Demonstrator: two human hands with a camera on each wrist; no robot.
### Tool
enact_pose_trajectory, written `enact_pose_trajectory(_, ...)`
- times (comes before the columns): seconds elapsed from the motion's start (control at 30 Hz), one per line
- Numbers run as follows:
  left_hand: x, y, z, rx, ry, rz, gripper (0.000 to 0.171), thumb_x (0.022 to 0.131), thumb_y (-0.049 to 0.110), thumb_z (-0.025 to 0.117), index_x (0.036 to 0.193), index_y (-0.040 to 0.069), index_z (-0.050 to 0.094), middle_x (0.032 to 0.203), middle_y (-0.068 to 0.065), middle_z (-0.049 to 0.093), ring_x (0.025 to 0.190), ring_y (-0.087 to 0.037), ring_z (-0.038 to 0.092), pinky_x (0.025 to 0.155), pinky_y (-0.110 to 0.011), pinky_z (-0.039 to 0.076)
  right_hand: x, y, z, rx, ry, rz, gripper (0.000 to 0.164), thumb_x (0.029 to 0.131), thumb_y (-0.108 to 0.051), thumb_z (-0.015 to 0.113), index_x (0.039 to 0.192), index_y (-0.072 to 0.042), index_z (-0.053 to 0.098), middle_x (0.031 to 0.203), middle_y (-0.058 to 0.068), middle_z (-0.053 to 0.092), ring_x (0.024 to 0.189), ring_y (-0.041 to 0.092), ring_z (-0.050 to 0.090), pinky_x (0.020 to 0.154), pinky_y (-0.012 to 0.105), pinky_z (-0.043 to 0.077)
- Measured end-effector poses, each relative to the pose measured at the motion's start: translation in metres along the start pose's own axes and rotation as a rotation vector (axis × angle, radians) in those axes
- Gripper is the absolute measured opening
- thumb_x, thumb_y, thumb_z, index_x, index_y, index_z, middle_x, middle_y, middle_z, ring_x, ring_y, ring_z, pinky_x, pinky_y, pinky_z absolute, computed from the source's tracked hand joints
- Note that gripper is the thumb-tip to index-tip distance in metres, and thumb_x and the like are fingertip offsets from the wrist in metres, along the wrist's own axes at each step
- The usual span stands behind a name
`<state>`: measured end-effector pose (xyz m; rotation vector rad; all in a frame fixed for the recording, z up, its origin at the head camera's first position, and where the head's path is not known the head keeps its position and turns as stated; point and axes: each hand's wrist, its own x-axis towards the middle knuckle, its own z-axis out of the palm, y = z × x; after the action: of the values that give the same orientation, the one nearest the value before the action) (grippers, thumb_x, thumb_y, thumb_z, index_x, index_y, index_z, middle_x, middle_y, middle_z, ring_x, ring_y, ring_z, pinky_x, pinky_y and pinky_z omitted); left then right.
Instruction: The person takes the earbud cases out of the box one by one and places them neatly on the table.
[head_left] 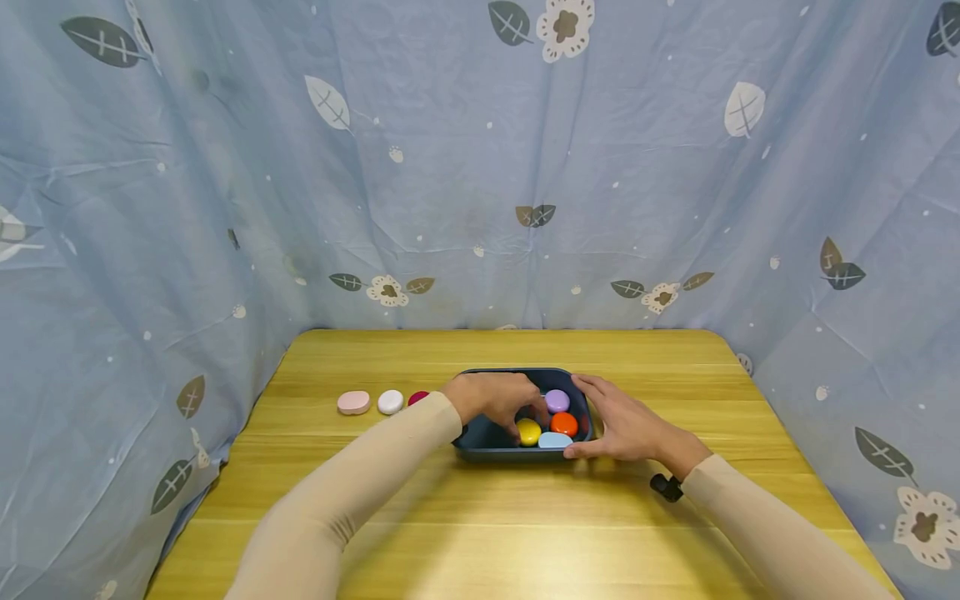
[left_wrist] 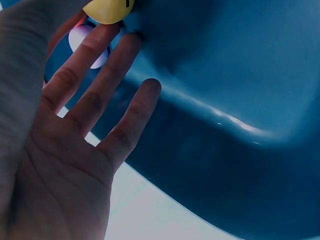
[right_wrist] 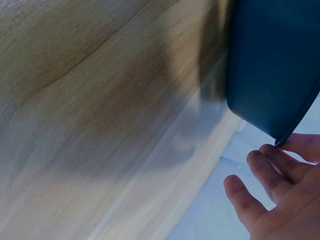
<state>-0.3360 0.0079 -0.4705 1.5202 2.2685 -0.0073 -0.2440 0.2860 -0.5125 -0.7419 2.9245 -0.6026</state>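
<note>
A dark blue rectangular tray [head_left: 487,456] with rounded corners stands on the table. My left hand [head_left: 498,396] reaches down into it, thumb and index finger around a yellow rounded piece [head_left: 528,432]. In the left wrist view that yellow piece [left_wrist: 111,9] shows at the index fingertip, while the other fingers extend over the tray floor. Beside it in the tray lie a purple piece [head_left: 557,401], an orange-red piece [head_left: 564,424] and a light blue piece [head_left: 555,440]. My right hand [head_left: 626,422] grips the tray's right end; in the right wrist view, thumb and fingertips pinch its rim [right_wrist: 284,140].
Left of the tray, a pink piece [head_left: 353,402], a white piece [head_left: 390,402] and a dark red piece [head_left: 418,397] lie in a row, the last partly behind my left sleeve. Patterned blue curtain [head_left: 450,167] surrounds the wooden table [head_left: 525,533] at the back and sides.
</note>
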Motion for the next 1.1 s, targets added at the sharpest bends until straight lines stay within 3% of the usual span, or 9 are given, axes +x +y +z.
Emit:
enact_pose_trajectory(0.5, -0.001, 0.0, 0.0, 0.035, 0.017, 0.015, 0.045, 0.098, 0.034, 0.098, 0.14, 0.026, 0.084, 0.129, 0.009, 0.083, 0.112, -0.007, 0.072, 0.115, -0.024, 0.061, 0.0, -0.002, -0.001, 0.007, 0.003, 0.001, 0.132, 0.09, -0.08, 0.088, 0.182, -0.002, 0.034, 0.185, 0.026, 0.041, 0.165, 0.052, 0.05, 0.128, 0.074, 0.049)
enact_pose_trajectory(0.63, -0.006, 0.002, -0.004, 0.03, 0.052, 0.021, 0.043, 0.099, 0.031, 0.098, 0.139, 0.023, 0.084, 0.127, 0.007, 0.083, 0.108, -0.009, 0.073, 0.108, -0.023, 0.062, -0.001, -0.003, -0.001, 0.011, 0.005, 0.004, 0.132, 0.09, -0.08, 0.088, 0.182, -0.003, 0.034, 0.185, 0.026, 0.041, 0.165, 0.052, 0.05, 0.128, 0.074, 0.049)
enact_pose_trajectory(0.8, -0.013, 0.004, -0.008, 0.022, 0.098, 0.019, 0.042, 0.101, 0.029, 0.096, 0.139, 0.019, 0.083, 0.129, 0.004, 0.082, 0.117, -0.013, 0.075, 0.11, -0.025, 0.062, -0.001, -0.003, -0.002, 0.009, 0.009, 0.003, 0.133, 0.089, -0.081, 0.088, 0.182, -0.002, 0.034, 0.185, 0.026, 0.041, 0.164, 0.052, 0.051, 0.128, 0.074, 0.05)
enact_pose_trajectory(1.1, -0.038, 0.008, -0.013, -0.002, 0.17, -0.038, 0.045, 0.105, 0.035, 0.091, 0.146, 0.022, 0.079, 0.134, -0.001, 0.076, 0.117, -0.017, 0.073, 0.108, -0.031, 0.063, 0.0, -0.003, -0.001, 0.021, -0.005, 0.024, 0.134, 0.089, -0.084, 0.086, 0.183, -0.004, 0.034, 0.186, 0.025, 0.039, 0.164, 0.052, 0.051, 0.128, 0.074, 0.05)
